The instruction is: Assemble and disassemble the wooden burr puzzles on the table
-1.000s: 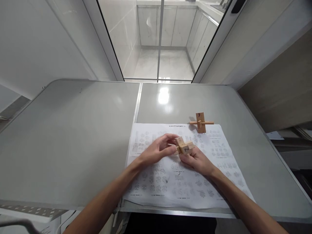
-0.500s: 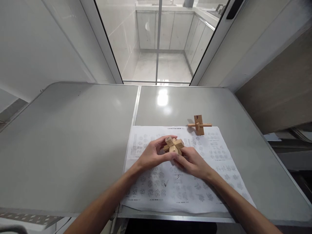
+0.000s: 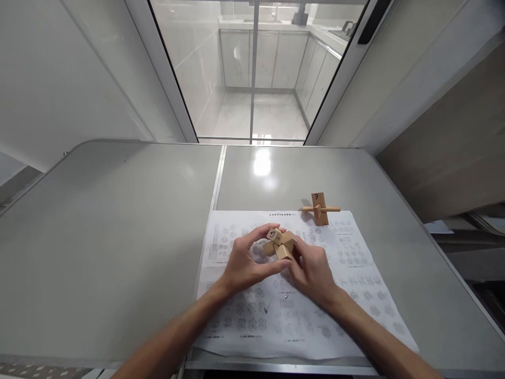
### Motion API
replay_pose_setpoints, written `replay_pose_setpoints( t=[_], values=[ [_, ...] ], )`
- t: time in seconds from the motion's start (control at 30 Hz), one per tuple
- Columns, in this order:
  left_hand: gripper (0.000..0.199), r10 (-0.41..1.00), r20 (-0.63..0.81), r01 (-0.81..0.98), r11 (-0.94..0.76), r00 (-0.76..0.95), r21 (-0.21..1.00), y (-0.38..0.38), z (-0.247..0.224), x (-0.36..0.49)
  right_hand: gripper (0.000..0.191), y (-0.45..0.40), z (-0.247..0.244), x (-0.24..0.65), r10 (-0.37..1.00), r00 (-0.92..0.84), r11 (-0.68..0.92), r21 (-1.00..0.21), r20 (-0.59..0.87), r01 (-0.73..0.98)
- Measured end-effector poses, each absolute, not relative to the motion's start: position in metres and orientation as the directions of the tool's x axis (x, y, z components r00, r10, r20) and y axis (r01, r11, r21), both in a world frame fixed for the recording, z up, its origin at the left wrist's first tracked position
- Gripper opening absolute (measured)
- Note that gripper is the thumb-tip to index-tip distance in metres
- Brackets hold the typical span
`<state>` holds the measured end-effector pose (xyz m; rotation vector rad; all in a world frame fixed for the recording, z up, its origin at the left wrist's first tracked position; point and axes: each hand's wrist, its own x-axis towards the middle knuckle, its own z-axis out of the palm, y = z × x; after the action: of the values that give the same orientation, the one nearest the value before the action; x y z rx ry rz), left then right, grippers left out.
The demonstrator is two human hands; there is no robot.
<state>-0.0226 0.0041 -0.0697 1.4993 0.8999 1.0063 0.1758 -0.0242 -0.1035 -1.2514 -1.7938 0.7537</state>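
While the left hand (image 3: 241, 264) clasps the puzzle (image 3: 281, 244) between thumb and fingers, the right hand (image 3: 316, 269) grips its near-right side.

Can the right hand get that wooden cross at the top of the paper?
Probably yes: only paper seems to lie between the right hand and the cross. But it's holding blocks, so it may need to let go.

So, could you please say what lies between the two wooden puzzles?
In the head view, only the printed sheet shows between the held burr puzzle and the cross-shaped puzzle.
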Motion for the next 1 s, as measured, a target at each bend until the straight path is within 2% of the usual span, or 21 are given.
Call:
replay_pose_setpoints(
  t=[0.1,0.2,0.3,0.47,0.63,0.77,1.0],
  values=[
    [0.061,0.936,0.141,0.040,-0.162,0.322,0.986,0.002,-0.070,-0.022,0.006,-0.022,-0.101,0.176,0.941,-0.246,0.315,-0.872,0.234,0.375],
    [0.064,0.929,0.133,0.037,-0.155,0.345,0.987,0.003,-0.071,-0.024,0.014,-0.017,-0.094,0.180,0.910,-0.395,0.232,-0.947,0.130,0.224],
    [0.067,0.915,0.135,0.026,-0.156,0.381,0.987,0.005,-0.071,-0.028,0.020,-0.013,-0.087,0.184,0.888,-0.454,0.161,-0.974,0.073,0.158],
    [0.069,0.888,0.229,0.008,-0.254,0.398,0.967,0.007,-0.074,-0.031,0.024,-0.013,-0.086,0.184,0.917,-0.381,0.199,-0.962,0.115,0.187],
    [0.069,0.862,0.353,0.047,-0.396,0.363,0.917,0.007,-0.076,-0.028,0.015,-0.015,-0.090,0.181,0.951,-0.276,0.211,-0.944,0.138,0.252],
    [0.073,0.835,0.423,0.080,-0.477,0.352,0.875,0.005,-0.078,-0.027,0.011,-0.012,-0.090,0.183,0.952,-0.278,0.198,-0.949,0.128,0.245],
    [0.076,0.818,0.397,0.076,-0.466,0.417,0.881,0.005,-0.074,-0.030,0.016,-0.011,-0.092,0.187,0.943,-0.327,0.122,-0.978,0.061,0.169]
  ],
)
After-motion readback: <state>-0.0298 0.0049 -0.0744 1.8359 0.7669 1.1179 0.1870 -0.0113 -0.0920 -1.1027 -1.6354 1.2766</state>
